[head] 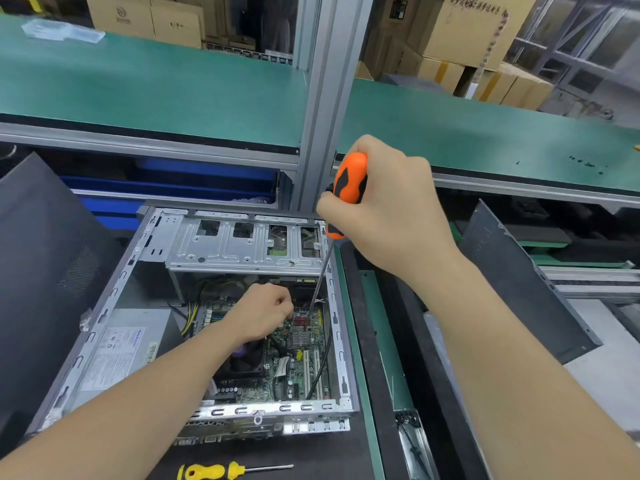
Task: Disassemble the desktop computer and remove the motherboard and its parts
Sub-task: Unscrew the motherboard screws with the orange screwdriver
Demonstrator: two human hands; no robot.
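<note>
Open desktop computer case (331,308) lay on its side at 6–7 o'clock of view, side panel off, motherboard (300,344) exposed on the floor of the case toward its 3 o'clock wall. Right hand (391,209) was clamped around the orange-and-black screwdriver (349,183), shaft angled down past the case's right rim, tip at the board's far right corner, just below the drive cage (242,242). Little room there: shaft ran between cage edge and case wall. Left hand (261,311) was inside the case at board centre, fingers curled together; what they pinched, cannot tell. Its forearm crossed over the CPU fan (242,363). Power supply (119,348) filled the 9 o'clock side of the case; its label text was too small to read. Black cable (320,368) ran along the 3 o'clock wall beside the white expansion slots (311,370). Yellow screwdriver (221,472) lay on the black mat at 6 o'clock, apart from the case. Cardboard boxes (474,29) at 1 o'clock carried print, illegible.
</note>
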